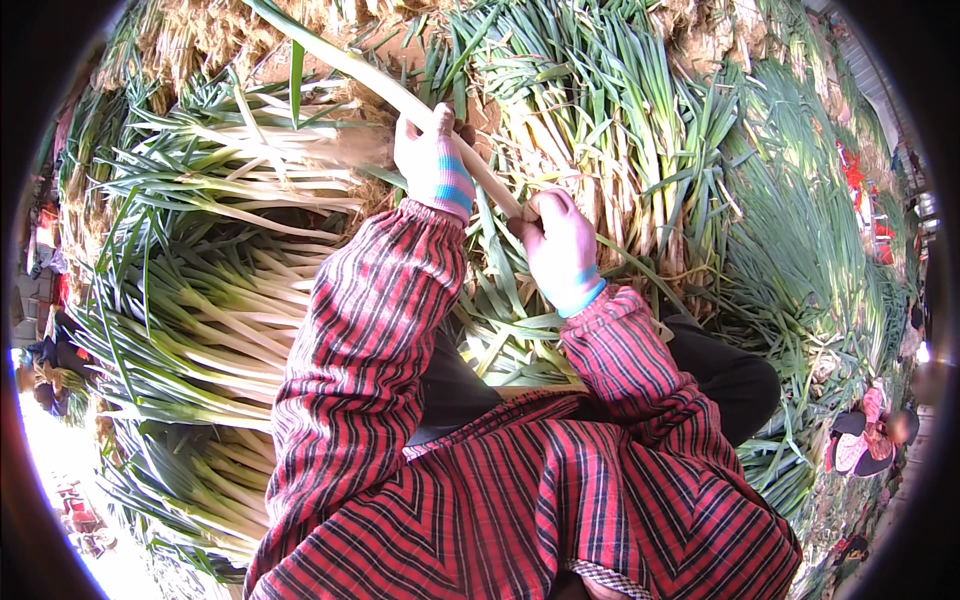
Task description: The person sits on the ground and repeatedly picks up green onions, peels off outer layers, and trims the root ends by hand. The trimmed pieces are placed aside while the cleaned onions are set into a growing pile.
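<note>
A long leek-like green onion stalk (367, 79) slants across the view, its green end toward the top left. My left hand (435, 161), in a glove with a striped cuff, is closed around the middle of its pale shaft. At the lower right end of the same stalk, my right hand (555, 240) pinches it between thumb and fingers, hiding the tip. Loose green leaves (517, 330) lie below my hands, in front of my lap.
Pale-stemmed onions lie in stacked rows (247, 300) on my left. Unpeeled onions (600, 142) with dry husks lie beyond my right hand. More green tops (795, 202) spread along the right. Rooty bundles (217, 37) line the far side. Another person (870, 435) sits at the far right.
</note>
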The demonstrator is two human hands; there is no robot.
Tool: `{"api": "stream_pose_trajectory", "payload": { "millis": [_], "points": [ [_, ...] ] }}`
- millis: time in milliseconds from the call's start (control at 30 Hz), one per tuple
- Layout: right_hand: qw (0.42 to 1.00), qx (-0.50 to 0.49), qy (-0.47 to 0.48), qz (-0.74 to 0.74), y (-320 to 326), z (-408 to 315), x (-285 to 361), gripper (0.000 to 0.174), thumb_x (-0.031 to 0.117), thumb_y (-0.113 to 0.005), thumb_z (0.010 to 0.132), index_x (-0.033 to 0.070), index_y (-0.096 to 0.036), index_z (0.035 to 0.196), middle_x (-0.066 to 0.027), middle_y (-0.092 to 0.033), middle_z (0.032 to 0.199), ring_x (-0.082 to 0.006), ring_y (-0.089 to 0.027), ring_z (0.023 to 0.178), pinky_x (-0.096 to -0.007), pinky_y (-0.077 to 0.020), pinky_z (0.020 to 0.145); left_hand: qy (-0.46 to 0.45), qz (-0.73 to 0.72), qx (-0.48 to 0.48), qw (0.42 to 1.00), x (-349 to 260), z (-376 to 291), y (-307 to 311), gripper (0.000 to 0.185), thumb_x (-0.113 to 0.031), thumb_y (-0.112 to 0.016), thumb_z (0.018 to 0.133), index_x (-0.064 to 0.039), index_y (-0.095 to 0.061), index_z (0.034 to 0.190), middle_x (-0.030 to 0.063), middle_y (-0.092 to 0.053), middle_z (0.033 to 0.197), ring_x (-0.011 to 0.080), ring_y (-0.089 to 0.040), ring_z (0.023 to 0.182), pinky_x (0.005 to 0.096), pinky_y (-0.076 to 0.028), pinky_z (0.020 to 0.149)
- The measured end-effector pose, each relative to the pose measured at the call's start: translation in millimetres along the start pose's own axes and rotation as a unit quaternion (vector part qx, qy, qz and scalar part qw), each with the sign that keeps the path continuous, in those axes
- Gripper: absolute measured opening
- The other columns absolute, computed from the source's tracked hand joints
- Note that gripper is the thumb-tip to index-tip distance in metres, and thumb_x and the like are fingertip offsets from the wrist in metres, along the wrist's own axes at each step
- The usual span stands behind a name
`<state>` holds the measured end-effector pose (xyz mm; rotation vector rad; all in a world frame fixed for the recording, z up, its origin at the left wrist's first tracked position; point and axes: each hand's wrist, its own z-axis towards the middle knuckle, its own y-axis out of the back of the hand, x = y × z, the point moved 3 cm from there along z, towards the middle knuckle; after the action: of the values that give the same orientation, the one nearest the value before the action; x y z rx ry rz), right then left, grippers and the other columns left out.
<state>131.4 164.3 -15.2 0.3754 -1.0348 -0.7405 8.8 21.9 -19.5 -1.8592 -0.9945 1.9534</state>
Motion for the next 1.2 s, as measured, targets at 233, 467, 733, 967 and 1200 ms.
{"api": "stream_pose_trajectory", "payload": {
  "millis": [233, 467, 733, 967, 1200],
  "points": [
    [0.717, -0.033, -0.332, 0.612, 29.5, -8.4, -9.9, 0.004, 0.005, -0.054, 0.093, 0.007, -0.051, 0.096, 0.0012, -0.053, 0.073, -0.0082, -0.052, 0.060, -0.0207, -0.0444, 0.053, -0.039, 0.032, -0.036, 0.998, 1.1, 19.3, 16.3, 0.018, 0.000, -0.061, 0.089, -0.002, -0.051, 0.104, 0.0046, -0.054, 0.080, 0.0140, -0.053, 0.066, 0.0292, -0.048, 0.060],
    [0.971, 0.160, -0.089, 0.151, 88.6, -75.6, -61.8, 0.015, -0.002, -0.063, 0.085, 0.005, -0.050, 0.085, -0.0004, -0.055, 0.073, -0.0095, -0.055, 0.065, -0.0250, -0.0455, 0.059, -0.019, 0.005, -0.048, 0.999, -10.0, 15.9, 13.7, 0.014, 0.000, -0.060, 0.089, -0.002, -0.050, 0.098, 0.0068, -0.054, 0.073, 0.0181, -0.055, 0.056, 0.0308, -0.048, 0.052],
    [0.861, 0.175, -0.372, 0.298, 93.6, -156.8, -144.1, 0.051, 0.016, -0.075, 0.079, 0.003, -0.053, 0.122, -0.0051, -0.062, 0.078, -0.0106, -0.056, 0.061, -0.0280, -0.0463, 0.053, -0.026, -0.026, 0.023, 0.999, -2.4, 28.6, 6.5, 0.008, -0.005, -0.056, 0.092, -0.003, -0.049, 0.095, 0.0075, -0.053, 0.071, 0.0202, -0.055, 0.058, 0.0325, -0.048, 0.053],
    [0.937, 0.079, -0.237, 0.243, 23.5, -84.2, -42.1, 0.016, 0.005, -0.070, 0.080, 0.000, -0.063, 0.094, -0.0030, -0.061, 0.070, -0.0141, -0.057, 0.060, -0.0295, -0.0472, 0.056, -0.041, 0.053, 0.065, 0.996, 27.9, -1.7, -0.4, 0.030, -0.004, -0.050, 0.088, -0.008, -0.044, 0.117, 0.0047, -0.050, 0.075, 0.0187, -0.055, 0.058, 0.0337, -0.049, 0.052],
    [0.961, 0.204, -0.136, 0.127, 11.1, -125.6, -62.4, 0.013, 0.009, -0.065, 0.083, 0.000, -0.058, 0.089, -0.0102, -0.060, 0.070, -0.0229, -0.061, 0.065, -0.0401, -0.0470, 0.059, -0.110, 0.125, -0.065, 0.984, 32.2, 0.4, 12.3, 0.021, -0.010, -0.067, 0.086, -0.007, -0.056, 0.103, -0.0024, -0.049, 0.072, 0.0073, -0.046, 0.059, 0.0244, -0.042, 0.051]
  ]
}}
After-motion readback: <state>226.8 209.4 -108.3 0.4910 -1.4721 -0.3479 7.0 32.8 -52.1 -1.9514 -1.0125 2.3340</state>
